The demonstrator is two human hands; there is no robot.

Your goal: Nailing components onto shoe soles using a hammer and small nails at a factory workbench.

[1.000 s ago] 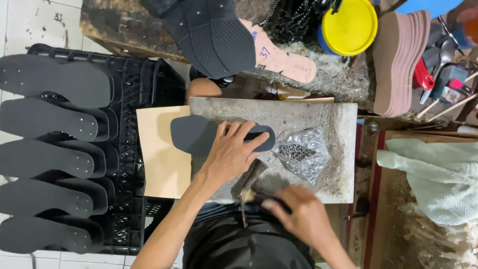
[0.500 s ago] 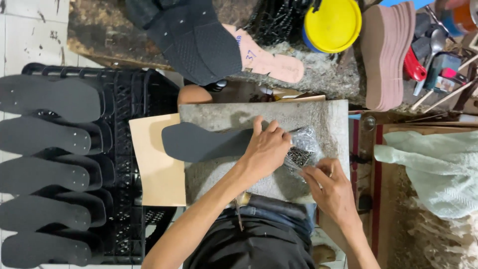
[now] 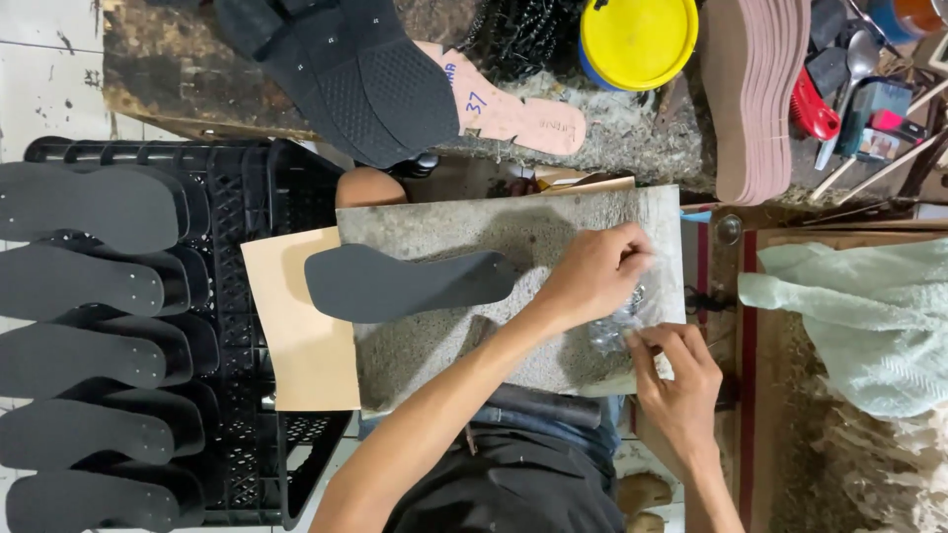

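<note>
Black plastic crate [image 3: 247, 326] at left, a row of dark flat soles [image 3: 89, 286] stacked across its top and left edge. Grey stone slab [image 3: 474, 355] sits centre, over the person's lap, with a tan card sheet [image 3: 296, 336] sticking out under the slab's left edge. One dark sole [image 3: 395, 281] lies flat on the slab's left half, its wide end overhanging the left edge onto the card. Stack of pinkish-brown soles [image 3: 755, 89] upright beyond the slab's far right corner; yellow round lid [image 3: 637, 39] just left of that stack. Pale green cloth [image 3: 859, 316] off the slab's right edge. Small clear plastic bag [image 3: 617, 326] of tiny dark bits at the slab's right edge, near corner. Left hand [image 3: 592, 271] is over the bag's top, fingers bunched and pinching into it. Right hand [image 3: 681, 380] at the slab's near right corner, fingertips pinching the bag's lower edge. Both hands are well apart from the sole on the slab.
</note>
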